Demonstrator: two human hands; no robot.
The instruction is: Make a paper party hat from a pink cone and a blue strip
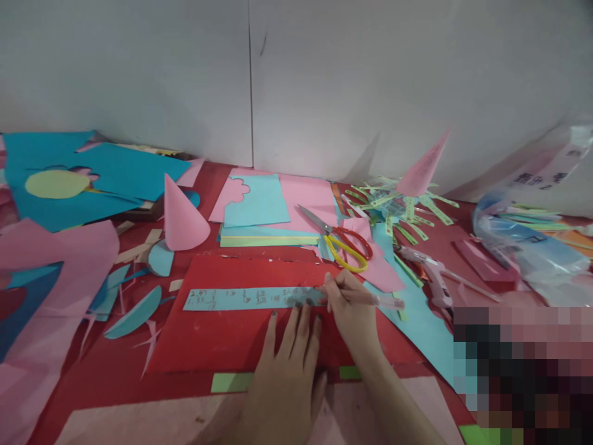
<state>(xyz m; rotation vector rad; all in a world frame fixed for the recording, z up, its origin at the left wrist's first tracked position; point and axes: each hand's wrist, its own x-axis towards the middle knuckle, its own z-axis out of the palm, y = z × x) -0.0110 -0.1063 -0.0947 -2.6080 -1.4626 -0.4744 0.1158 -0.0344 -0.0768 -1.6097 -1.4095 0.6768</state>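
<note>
A light blue paper strip [245, 298] with handwriting lies across a red sheet [222, 337] on the table. My left hand [290, 364] rests flat on the red sheet, fingers stretched out, fingertips touching the strip's lower edge near its right end. My right hand [349, 306] is closed on a pink pen [380, 301], its tip at the right end of the strip.
Red and yellow scissors [340, 241] lie behind my hands. A pink paper cone [181, 216] stands at the left, another [424, 165] among green strips at the right. A glue gun [433, 278], a paper stack [266, 237], blue and pink scraps and a plastic bag [532, 241] surround the sheet.
</note>
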